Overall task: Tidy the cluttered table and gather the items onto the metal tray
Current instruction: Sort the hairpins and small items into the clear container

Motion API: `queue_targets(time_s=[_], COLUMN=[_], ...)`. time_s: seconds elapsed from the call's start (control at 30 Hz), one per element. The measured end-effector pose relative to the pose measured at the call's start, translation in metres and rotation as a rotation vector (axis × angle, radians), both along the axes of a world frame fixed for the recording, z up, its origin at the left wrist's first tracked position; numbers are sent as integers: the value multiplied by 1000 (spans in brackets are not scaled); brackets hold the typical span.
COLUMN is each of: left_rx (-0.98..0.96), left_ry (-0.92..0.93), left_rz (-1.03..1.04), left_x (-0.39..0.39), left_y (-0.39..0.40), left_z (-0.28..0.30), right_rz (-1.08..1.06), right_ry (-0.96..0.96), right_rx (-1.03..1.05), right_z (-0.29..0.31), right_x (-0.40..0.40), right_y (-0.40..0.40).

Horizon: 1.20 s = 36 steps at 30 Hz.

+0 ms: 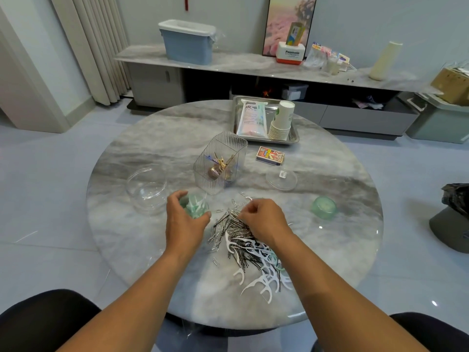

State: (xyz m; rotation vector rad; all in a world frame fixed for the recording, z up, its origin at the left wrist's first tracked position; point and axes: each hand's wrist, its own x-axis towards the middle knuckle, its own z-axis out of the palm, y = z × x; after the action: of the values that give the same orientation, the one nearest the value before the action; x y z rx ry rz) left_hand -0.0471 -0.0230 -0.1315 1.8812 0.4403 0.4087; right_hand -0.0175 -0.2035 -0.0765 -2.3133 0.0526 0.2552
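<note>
My left hand (183, 219) curls round a small green cup (195, 207) stuffed with pale green picks, holding it on the desk (142, 153) just left of the clutter. My right hand (264, 219) is bent down over a heap of paper clips (228, 224), fingertips pinched together at the heap's far edge; I cannot tell for sure what, if anything, sits in that grip. Near the clips lie black hairpins (243, 260) and white floss picks (261, 280), all tangled into 1 pile near me.

The metal tray (295, 138) sits at the desk's far side, already carrying a white pouch (252, 118) and a stack of paper cups (281, 120) lying on its side. Between tray and pile stands a ribbed clear bin (220, 161) with small trinkets inside. A card box (270, 155) lies right of it, with a clear lid (281, 179) just nearer. A green lid (324, 207) rests at right, and a clear round tub (147, 189) at left, beside my left hand.
</note>
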Motion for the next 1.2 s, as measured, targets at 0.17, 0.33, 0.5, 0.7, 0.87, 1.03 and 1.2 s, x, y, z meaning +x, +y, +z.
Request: queue_targets(time_s=[0.17,0.33,0.5,0.7,0.87,1.03,1.2], left_rx=[-22,374,684,863,788,824,788], left_ry=[33,-166,-283,240,315,336,329], left_rz=[10,38,-369,-683,-770,-833,-849], left_x=[-7,-16,-20,-17,-5,6,8], left_y=[2,-6,-22,-20,-19,-16,-19], left_z=[-3,20,33,21,27,32,27], right_rz=[104,201,323,288,222,247,282], right_ry=[173,254,203,129,106,173,239], right_rx=[-231,-263,-375,-278,-180,-222,-262], right_z=[-4,1,-1,-5,2,14,8], right_x=[-6,-7,-11,-12,-9,0,-3], right_y=[-20,-32,-31,-34,-45,-59,-68])
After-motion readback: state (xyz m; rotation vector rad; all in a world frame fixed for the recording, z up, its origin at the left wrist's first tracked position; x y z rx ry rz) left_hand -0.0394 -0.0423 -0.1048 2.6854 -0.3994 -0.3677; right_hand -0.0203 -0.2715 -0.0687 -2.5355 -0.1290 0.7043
